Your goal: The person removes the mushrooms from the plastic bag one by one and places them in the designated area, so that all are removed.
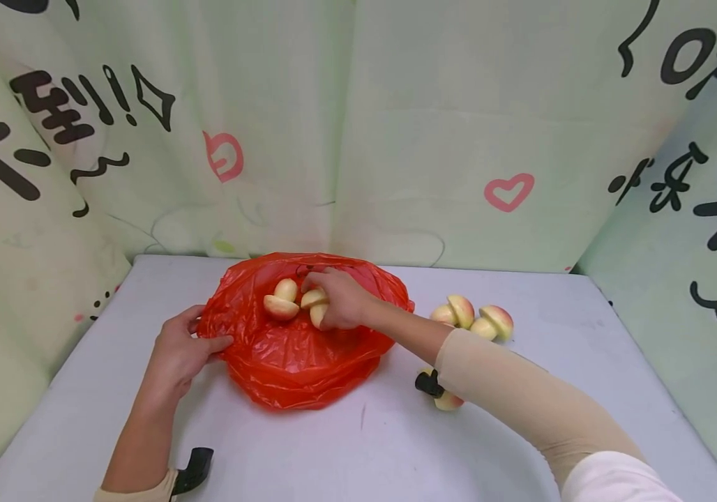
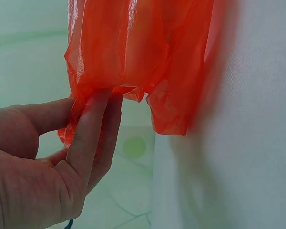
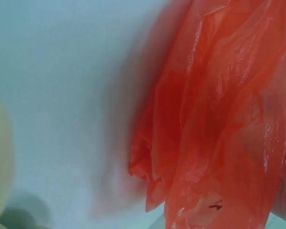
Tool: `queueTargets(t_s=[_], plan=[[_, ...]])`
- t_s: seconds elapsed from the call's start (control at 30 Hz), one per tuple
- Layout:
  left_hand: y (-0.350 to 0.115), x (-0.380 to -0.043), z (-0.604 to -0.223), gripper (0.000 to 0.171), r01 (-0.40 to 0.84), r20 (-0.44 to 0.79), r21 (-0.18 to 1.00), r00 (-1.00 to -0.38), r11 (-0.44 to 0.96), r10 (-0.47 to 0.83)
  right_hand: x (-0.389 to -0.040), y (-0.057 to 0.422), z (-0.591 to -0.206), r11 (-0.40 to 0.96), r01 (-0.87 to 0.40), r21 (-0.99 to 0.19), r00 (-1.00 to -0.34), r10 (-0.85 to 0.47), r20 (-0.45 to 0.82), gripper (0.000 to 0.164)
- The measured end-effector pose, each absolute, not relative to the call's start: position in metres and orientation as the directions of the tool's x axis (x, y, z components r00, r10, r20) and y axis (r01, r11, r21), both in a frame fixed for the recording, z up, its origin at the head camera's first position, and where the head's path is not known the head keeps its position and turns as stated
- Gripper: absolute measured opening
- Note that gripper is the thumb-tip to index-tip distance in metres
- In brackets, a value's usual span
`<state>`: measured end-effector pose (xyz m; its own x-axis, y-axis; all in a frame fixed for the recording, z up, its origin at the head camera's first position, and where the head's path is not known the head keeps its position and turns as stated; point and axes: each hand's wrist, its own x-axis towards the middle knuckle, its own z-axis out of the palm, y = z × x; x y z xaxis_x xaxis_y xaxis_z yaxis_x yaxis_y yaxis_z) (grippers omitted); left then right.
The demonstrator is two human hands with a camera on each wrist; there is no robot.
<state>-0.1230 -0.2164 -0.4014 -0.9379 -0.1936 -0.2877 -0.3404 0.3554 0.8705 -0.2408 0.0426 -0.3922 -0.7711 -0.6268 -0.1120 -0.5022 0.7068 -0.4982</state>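
A red plastic bag (image 1: 296,369) lies spread with its mouth facing up on the table. My left hand (image 1: 185,348) pinches its left rim; in the left wrist view, thumb and fingers hold the thin plastic (image 2: 124,52). My right hand (image 1: 342,300) reaches into the mouth from the right and grips a mushroom-shaped piece (image 1: 316,300) with a pale stem and cap. Just left of it, another mushroom-shaped piece (image 1: 282,307) with a pinkish cap rests inside the bag. In the right wrist view the bag's side (image 3: 214,119) hides most of that hand.
Right of the bag, two more mushroom-shaped pieces (image 1: 496,323) lie on the white table (image 1: 584,335). Nearer, another piece (image 1: 448,401) is partly covered by my right forearm and its black wrist camera (image 1: 427,383). Printed curtains (image 1: 396,139) hang behind and at both sides.
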Motion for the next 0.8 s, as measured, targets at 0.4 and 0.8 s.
queueTargets(t_s=[0.4,0.8], plan=[[-0.216,-0.123,-0.401,0.074,-0.347,-0.295,0.868,-0.936,0.355,-0.192,-0.232,0.062,-0.383,0.705,-0.478,-0.523,-0.781,-0.614,-0.113,0.059],[-0.216,-0.124,-0.403,0.076,-0.355,-0.300,0.864,-0.933,0.358,-0.200,-0.219,0.085,-0.368,0.637,-0.501,-0.586,-0.788,-0.616,0.005,0.056]])
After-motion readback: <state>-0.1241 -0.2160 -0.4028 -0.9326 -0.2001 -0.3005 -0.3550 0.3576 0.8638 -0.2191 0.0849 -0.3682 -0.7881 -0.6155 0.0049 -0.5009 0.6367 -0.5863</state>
